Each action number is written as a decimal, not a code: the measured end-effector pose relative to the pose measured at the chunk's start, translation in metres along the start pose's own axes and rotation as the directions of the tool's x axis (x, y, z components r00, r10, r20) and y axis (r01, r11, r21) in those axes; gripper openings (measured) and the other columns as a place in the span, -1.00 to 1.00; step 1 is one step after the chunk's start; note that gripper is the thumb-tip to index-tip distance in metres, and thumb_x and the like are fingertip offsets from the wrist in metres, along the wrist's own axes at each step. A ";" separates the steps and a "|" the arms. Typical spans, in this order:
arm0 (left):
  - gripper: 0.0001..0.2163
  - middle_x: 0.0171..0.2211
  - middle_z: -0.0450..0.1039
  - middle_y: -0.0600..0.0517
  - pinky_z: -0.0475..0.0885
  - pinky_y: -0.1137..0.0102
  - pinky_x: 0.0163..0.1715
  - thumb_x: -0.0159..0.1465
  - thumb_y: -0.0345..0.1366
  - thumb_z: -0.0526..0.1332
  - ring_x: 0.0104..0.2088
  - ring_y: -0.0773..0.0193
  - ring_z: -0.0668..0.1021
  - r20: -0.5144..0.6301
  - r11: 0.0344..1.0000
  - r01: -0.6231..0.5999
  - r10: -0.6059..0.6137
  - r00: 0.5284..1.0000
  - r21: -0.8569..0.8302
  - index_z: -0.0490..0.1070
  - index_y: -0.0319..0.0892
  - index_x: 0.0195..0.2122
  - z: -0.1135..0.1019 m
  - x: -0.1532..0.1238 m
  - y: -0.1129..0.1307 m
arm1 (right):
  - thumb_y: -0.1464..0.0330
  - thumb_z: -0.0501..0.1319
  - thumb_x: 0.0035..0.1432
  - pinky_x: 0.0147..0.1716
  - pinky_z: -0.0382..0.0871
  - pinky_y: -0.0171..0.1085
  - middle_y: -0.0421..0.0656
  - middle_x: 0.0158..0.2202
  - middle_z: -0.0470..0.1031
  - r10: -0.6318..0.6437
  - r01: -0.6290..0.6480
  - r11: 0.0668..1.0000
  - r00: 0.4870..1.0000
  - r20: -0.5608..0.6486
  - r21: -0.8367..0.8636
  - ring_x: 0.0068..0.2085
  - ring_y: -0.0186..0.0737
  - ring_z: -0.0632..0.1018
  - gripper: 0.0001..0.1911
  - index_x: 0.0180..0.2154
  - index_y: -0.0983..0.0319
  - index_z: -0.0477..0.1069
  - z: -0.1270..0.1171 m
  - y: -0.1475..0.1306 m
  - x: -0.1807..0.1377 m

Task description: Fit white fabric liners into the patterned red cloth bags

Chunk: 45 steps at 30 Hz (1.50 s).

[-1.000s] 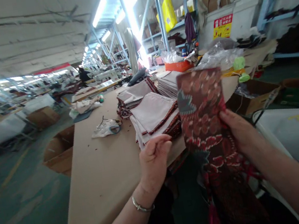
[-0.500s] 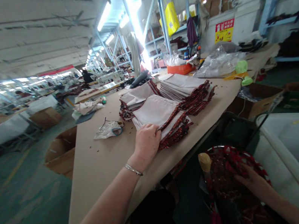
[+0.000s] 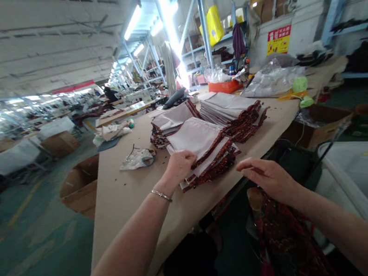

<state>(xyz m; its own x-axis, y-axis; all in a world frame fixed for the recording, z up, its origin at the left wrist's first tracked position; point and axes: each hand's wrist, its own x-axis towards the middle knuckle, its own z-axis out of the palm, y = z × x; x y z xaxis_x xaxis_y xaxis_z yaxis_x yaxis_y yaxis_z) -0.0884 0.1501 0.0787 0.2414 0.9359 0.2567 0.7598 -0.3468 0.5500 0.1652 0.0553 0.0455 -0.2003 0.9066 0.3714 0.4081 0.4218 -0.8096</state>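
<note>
- Left hand (image 3: 179,164), middle of the frame: fingers curled over the near left corner of the nearest stack of cloth pieces (image 3: 203,151), gripping the top layers at their edge; a thin bracelet (image 3: 161,195) sits on the wrist.
- Right hand (image 3: 268,178), right of centre and lower: spread loosely with the palm down and nothing in it, hovering past the table's near edge, above dark red patterned cloth (image 3: 285,238) that hangs at the bottom of the frame.
- Nearest stack: grey-white on top, red patterned edges showing along the sides; lies flat on the brown table (image 3: 127,199), just above and to the right of the left hand, up and to the left of the right hand. Long axis runs from lower left to upper right of the frame, the far end pointing toward the upper right.
- Nearer hand: the left touches the stack; the right is close to its near right corner but apart from it.
- Two more stacks (image 3: 232,111) of the same pieces lie just behind, toward the upper right, one touching the nearest stack.
- Crumpled white scrap (image 3: 138,159), left of the stacks, apart from both hands.
- Orange tray (image 3: 224,86) and clear plastic bag (image 3: 271,81), far end of the table, upper right.
- Cardboard box (image 3: 79,186), on the floor at the table's left.
</note>
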 end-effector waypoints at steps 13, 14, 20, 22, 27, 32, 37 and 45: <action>-0.87 -0.45 0.53 0.02 0.36 0.42 -0.34 0.12 -0.33 0.24 -0.42 0.28 0.50 0.013 0.998 -0.057 0.058 0.998 -0.020 0.56 -0.25 -0.37 -0.001 0.001 -0.009 | 0.38 0.13 0.25 -0.24 0.32 -0.33 -0.16 -0.33 0.53 -0.342 0.348 0.935 0.937 0.075 -0.075 -0.27 -0.29 0.49 -0.85 -0.29 0.24 0.47 0.027 -0.021 0.053; -0.86 -0.46 0.53 0.03 0.36 0.42 -0.35 0.14 -0.33 0.23 -0.42 0.29 0.50 0.023 0.998 -0.057 0.057 0.998 -0.022 0.56 -0.26 -0.36 -0.001 0.001 -0.010 | 0.38 0.13 0.25 -0.24 0.32 -0.33 -0.18 -0.33 0.53 -0.339 0.344 0.936 0.938 0.078 -0.076 -0.28 -0.30 0.49 -0.85 -0.28 0.23 0.47 0.027 -0.021 0.055; -0.83 -0.34 0.55 -0.01 0.38 0.43 -0.23 0.15 -0.44 0.16 -0.33 0.28 0.53 0.023 0.993 -0.098 0.097 0.995 0.064 0.56 -0.22 -0.35 0.003 0.001 -0.011 | 0.43 0.13 0.25 -0.11 0.33 -0.24 -0.12 -0.26 0.54 -0.438 0.438 0.843 0.896 0.075 -0.311 -0.17 -0.20 0.48 -0.85 -0.25 0.24 0.48 0.034 -0.026 0.083; -0.80 -0.33 0.55 -0.03 0.38 0.39 -0.21 0.13 -0.48 0.12 -0.30 0.24 0.54 -0.016 0.985 -0.105 0.108 0.994 0.140 0.55 -0.20 -0.35 0.003 0.000 -0.006 | 0.44 0.15 0.22 0.01 0.28 -0.14 -0.05 -0.12 0.51 -0.477 0.472 0.705 0.868 0.138 -0.529 -0.03 -0.08 0.43 -0.82 -0.16 0.25 0.48 0.042 -0.033 0.096; -0.80 -0.41 0.51 -0.03 0.35 0.36 -0.31 0.13 -0.49 0.06 -0.34 0.19 0.52 -0.206 0.955 -0.046 0.110 0.972 0.294 0.46 -0.17 -0.39 -0.012 -0.008 0.018 | 0.47 0.08 0.22 -0.04 0.30 -0.04 0.00 -0.15 0.49 -0.342 0.423 0.403 0.892 0.295 -0.811 -0.04 0.05 0.43 -0.79 -0.19 0.25 0.48 0.053 -0.050 0.130; -0.82 -0.35 0.46 0.00 0.32 0.38 -0.28 0.12 -0.51 0.05 -0.30 0.23 0.49 -0.321 0.946 -0.049 0.157 0.934 0.322 0.38 -0.13 -0.40 -0.029 -0.031 0.030 | 0.55 -0.01 0.21 -0.20 0.34 -0.16 0.07 -0.13 0.48 -0.251 0.241 0.402 0.957 0.147 -0.883 -0.12 -0.01 0.50 -0.69 -0.15 0.27 0.45 0.029 -0.062 0.148; -0.92 -0.51 0.33 0.07 0.32 0.38 -0.45 0.11 -0.43 0.07 -0.47 0.26 0.44 -0.349 0.980 0.079 -0.139 0.927 -0.180 0.31 -0.14 -0.44 -0.016 -0.049 0.022 | 0.58 0.03 0.03 -0.10 0.35 -0.19 0.00 -0.14 0.53 -0.306 0.231 0.717 0.952 0.001 -0.658 -0.10 -0.06 0.54 -0.57 -0.04 0.26 0.36 0.012 -0.065 0.106; -0.69 -0.51 0.41 0.11 0.44 0.48 -0.56 -0.03 -0.16 0.41 -0.52 0.36 0.46 -0.005 0.021 0.004 -0.424 0.905 -1.000 0.34 -0.15 -0.38 0.008 -0.106 0.090 | 0.35 0.03 0.18 -0.38 0.38 -0.25 -0.18 -0.42 0.52 -0.050 0.048 0.991 0.999 -0.012 -0.123 -0.37 -0.14 0.53 -0.80 -0.24 0.12 0.42 0.048 -0.019 -0.019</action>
<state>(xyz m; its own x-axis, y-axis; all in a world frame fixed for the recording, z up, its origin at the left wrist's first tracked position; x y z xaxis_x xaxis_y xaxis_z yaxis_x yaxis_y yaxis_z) -0.0415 0.0200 0.0946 -0.1072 0.9942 0.0032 -0.5865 -0.0659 0.8072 0.1182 0.0292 0.0316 -0.2097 0.8845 0.4169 0.5047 0.4630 -0.7286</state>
